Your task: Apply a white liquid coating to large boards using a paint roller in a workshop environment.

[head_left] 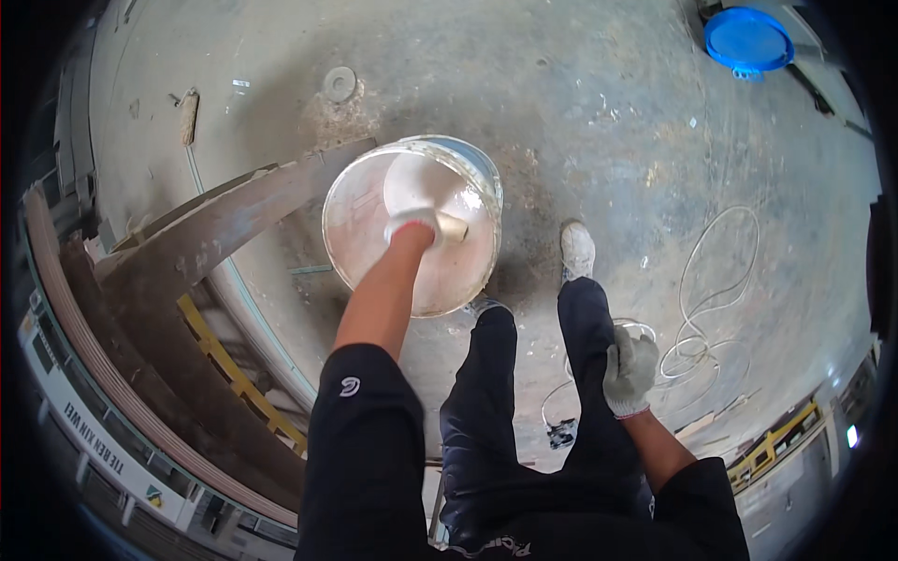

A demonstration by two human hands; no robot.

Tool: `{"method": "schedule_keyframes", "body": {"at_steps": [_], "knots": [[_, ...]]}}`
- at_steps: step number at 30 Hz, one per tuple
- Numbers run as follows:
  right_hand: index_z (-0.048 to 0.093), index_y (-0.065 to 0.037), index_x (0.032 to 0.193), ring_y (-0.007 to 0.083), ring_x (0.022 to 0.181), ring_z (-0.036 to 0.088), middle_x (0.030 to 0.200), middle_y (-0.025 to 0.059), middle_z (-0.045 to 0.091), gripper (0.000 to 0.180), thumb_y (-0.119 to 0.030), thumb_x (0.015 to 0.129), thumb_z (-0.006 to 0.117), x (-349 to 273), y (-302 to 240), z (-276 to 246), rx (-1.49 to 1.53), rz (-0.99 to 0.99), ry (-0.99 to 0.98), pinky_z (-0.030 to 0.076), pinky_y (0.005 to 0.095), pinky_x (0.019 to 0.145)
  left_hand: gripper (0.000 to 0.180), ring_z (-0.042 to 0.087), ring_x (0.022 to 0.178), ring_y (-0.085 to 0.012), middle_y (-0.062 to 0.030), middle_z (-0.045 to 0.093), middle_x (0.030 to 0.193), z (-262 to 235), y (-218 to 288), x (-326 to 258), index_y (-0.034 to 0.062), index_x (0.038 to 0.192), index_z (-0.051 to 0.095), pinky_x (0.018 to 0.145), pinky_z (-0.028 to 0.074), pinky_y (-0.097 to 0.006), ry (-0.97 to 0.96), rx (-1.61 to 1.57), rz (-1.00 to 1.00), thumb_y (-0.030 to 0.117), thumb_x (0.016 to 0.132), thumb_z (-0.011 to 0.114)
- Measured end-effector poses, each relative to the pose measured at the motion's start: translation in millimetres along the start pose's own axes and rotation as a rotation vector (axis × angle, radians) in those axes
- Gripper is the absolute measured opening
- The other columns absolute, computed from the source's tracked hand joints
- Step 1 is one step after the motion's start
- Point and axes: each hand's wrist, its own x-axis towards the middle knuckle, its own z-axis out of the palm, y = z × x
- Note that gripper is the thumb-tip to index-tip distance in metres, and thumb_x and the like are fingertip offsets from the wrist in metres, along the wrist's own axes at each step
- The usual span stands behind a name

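Observation:
My left hand [412, 227], in a white knit glove with a red cuff, reaches down into a large round bucket [329, 234]. Its fingers are closed around a short beige, cylinder-like object [454, 229], whose exact kind I cannot make out. Pale, wet-looking paint [412, 182] lies inside the bucket, and pinkish-white smears coat its wall and rim. My right hand [630, 372], gloved in grey-white knit, rests against my right leg by the knee. It holds nothing, and its fingers lie loosely extended.
A paint roller [190, 117] on a long pole lies at the far left. Long boards [224, 210] lean beside the bucket. A round grey disc [340, 84] is on the stained floor. Coiled pale hose [692, 341] spreads at right; a blue lid-like object [748, 39] sits far right.

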Motion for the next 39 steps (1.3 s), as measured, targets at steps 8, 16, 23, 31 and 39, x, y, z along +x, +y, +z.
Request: {"method": "schedule_keyframes", "body": {"at_steps": [8, 16, 23, 31, 39], "knots": [[0.060, -0.004, 0.136, 0.0367, 0.091, 0.062, 0.099, 0.0133, 0.069, 0.040, -0.004, 0.095, 0.063, -17.8, 19.7, -8.7, -0.007, 0.163, -0.008, 0.045, 0.0533, 0.103, 0.049, 0.060, 0.132, -0.0339, -0.0212, 0.065, 0.138, 54.0, 19.2, -78.7, 0.0117, 0.132, 0.068, 0.111, 0.045, -0.043, 0.537, -0.091, 0.163, 0.042, 0.097, 0.052], [0.062, -0.006, 0.135, 0.0363, 0.093, 0.061, 0.097, 0.0128, 0.069, 0.041, -0.004, 0.094, 0.064, -20.8, 13.9, -11.5, 0.004, 0.212, -0.015, 0.045, 0.0532, 0.103, 0.040, 0.072, 0.101, -0.0387, -0.0197, 0.074, 0.112, 5.5, 44.5, -47.2, 0.0115, 0.116, 0.072, 0.088, 0.054, -0.050, 0.075, -0.093, -0.018, 0.041, 0.097, 0.053], [0.061, -0.005, 0.135, 0.0355, 0.090, 0.062, 0.095, 0.0121, 0.068, 0.040, -0.005, 0.095, 0.066, -19.3, 18.4, 6.9, 0.040, 0.113, 0.020, 0.046, 0.0538, 0.101, 0.044, 0.070, 0.108, -0.0424, -0.0218, 0.072, 0.119, -45.9, 19.7, -26.1, 0.0107, 0.123, 0.069, 0.089, 0.055, -0.050, 0.023, 0.001, 0.000, 0.043, 0.100, 0.050], [0.059, -0.006, 0.137, 0.0337, 0.090, 0.062, 0.093, 0.0117, 0.066, 0.049, -0.001, 0.090, 0.070, -16.6, 12.5, 9.3, 0.015, 0.091, 0.073, 0.047, 0.0508, 0.096, 0.043, 0.067, 0.116, -0.0389, -0.0228, 0.069, 0.127, -1.3, -0.9, -60.7, 0.0096, 0.112, 0.073, 0.091, 0.052, -0.050, -0.088, 0.041, -0.008, 0.042, 0.101, 0.047], [0.060, -0.011, 0.138, 0.0324, 0.074, 0.057, 0.078, 0.0087, 0.058, 0.060, 0.005, 0.082, 0.073, -25.5, 22.9, 5.3, -0.097, 0.080, 0.120, 0.041, 0.0471, 0.068, 0.039, 0.071, 0.105, -0.0404, -0.0209, 0.075, 0.108, 15.1, 46.5, -107.4, 0.0105, 0.118, 0.074, 0.092, 0.054, -0.049, 0.250, -0.177, -0.085, 0.036, 0.100, 0.051]]}}
